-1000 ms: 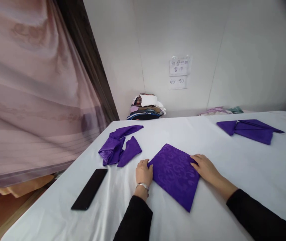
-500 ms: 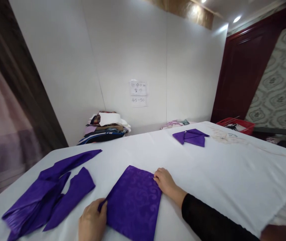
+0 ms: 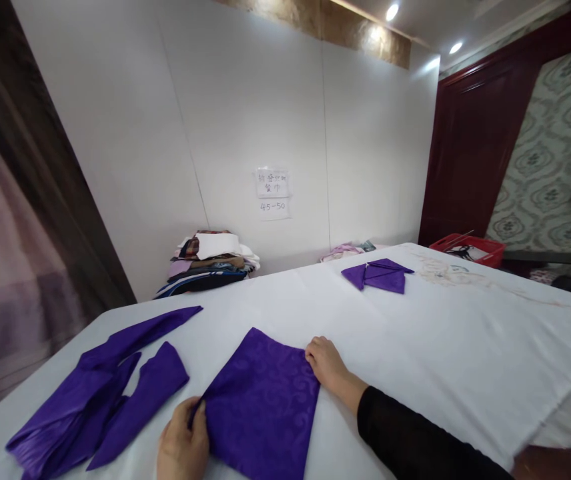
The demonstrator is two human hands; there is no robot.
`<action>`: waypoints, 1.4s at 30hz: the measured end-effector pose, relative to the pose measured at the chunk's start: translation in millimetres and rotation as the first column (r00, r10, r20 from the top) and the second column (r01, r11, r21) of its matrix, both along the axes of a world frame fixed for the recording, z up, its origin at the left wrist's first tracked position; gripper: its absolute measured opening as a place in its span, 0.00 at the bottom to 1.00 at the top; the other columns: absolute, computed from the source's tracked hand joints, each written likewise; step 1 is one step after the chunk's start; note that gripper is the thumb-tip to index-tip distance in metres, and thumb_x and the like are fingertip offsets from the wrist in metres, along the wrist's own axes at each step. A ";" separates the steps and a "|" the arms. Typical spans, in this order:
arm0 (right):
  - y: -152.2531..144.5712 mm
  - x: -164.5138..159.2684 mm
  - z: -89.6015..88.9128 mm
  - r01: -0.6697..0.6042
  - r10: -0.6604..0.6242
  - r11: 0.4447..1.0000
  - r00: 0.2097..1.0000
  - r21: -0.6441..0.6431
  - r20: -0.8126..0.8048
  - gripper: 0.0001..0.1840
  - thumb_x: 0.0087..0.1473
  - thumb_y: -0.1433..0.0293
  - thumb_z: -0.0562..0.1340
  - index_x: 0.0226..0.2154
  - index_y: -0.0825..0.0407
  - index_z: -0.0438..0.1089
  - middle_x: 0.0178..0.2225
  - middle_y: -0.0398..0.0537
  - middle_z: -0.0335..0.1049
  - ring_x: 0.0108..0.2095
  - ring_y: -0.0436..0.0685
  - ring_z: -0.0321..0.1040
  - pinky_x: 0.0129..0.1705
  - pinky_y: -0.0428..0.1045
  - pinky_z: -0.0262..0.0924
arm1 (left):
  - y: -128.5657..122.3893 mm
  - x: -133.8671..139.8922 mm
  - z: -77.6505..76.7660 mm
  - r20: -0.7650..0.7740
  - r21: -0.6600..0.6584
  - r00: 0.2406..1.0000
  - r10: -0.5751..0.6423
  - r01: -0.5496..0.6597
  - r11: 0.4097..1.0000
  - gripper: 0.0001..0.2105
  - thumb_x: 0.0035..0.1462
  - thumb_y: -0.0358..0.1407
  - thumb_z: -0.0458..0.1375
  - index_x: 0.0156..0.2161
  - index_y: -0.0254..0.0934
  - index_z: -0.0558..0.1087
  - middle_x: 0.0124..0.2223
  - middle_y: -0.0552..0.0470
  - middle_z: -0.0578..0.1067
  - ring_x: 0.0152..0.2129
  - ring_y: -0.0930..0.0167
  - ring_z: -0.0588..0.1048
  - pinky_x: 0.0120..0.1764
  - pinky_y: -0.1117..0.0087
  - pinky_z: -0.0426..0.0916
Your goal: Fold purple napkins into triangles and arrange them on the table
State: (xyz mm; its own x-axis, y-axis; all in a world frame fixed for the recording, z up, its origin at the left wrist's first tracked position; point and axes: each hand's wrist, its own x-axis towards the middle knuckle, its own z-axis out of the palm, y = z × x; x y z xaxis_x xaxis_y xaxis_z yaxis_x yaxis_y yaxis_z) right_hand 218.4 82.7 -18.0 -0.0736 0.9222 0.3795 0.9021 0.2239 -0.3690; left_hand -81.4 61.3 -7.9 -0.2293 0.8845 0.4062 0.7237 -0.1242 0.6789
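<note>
A purple cloth napkin [image 3: 265, 400] with a tone-on-tone scroll pattern lies in front of me, its near end cut off by the bottom of the view. My left hand [image 3: 184, 437] pinches its left edge, thumb and fingers closed on the fabric. At the upper right corner, my right hand [image 3: 326, 363] has its fingers closed on the napkin too. The fabric between the hands is spread fairly flat. To the left, close to my left hand, lies a loose crumpled heap of purple cloth [image 3: 80, 393].
A folded purple napkin [image 3: 380, 275] rests toward the back of the white-covered table [image 3: 440, 347], with pale thread-like marks beside it. Behind the table are a pile of folded clothes [image 3: 210, 263], pink cloth [image 3: 340, 251] and a red basket [image 3: 470, 248]. A wall [image 3: 255, 100] stands beyond.
Both hands keep their hold on the napkin, with its left side drawn slightly leftward. The head view has tilted up and shifted a little. The other purple cloths lie as before.
</note>
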 end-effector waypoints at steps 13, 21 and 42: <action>1.3 1.6 0.7 0.043 -0.043 0.999 0.999 -0.005 0.009 0.06 0.52 0.73 0.58 0.27 0.51 0.69 0.31 0.47 0.68 0.36 0.56 0.61 0.38 0.50 0.49 | 6.1 -4.7 -11.5 -0.040 -0.208 0.999 -0.012 0.004 0.978 0.17 0.44 0.50 0.49 0.33 0.43 0.71 0.28 0.53 0.76 0.24 0.64 0.74 0.32 0.65 0.68; -0.1 3.2 4.8 -0.026 0.032 0.996 0.997 0.091 -0.066 0.10 0.54 0.77 0.52 0.26 0.51 0.64 0.31 0.45 0.67 0.36 0.54 0.60 0.40 0.50 0.51 | -1.1 2.1 2.4 -0.020 -0.176 0.999 0.043 -0.045 0.983 0.15 0.46 0.48 0.49 0.33 0.41 0.70 0.29 0.51 0.75 0.26 0.64 0.74 0.33 0.65 0.68; -85.3 -44.6 44.1 -0.804 0.812 0.578 0.583 0.142 -0.005 0.13 0.58 0.76 0.47 0.31 0.49 0.64 0.22 0.41 0.63 0.23 0.51 0.57 0.42 0.54 0.56 | -18.4 22.0 5.8 -0.172 0.051 0.985 -0.007 0.016 0.999 0.21 0.48 0.24 0.49 0.50 0.37 0.66 0.50 0.45 0.70 0.50 0.65 0.65 0.53 0.60 0.58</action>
State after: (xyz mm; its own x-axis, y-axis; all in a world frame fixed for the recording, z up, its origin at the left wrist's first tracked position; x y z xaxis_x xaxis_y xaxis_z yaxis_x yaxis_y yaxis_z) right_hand 173.7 -2.5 26.1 -0.7391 0.4432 0.5073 0.3026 0.8913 -0.3378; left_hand -59.5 42.9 -2.2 -0.1419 0.8633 0.4844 0.8275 -0.1651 0.5366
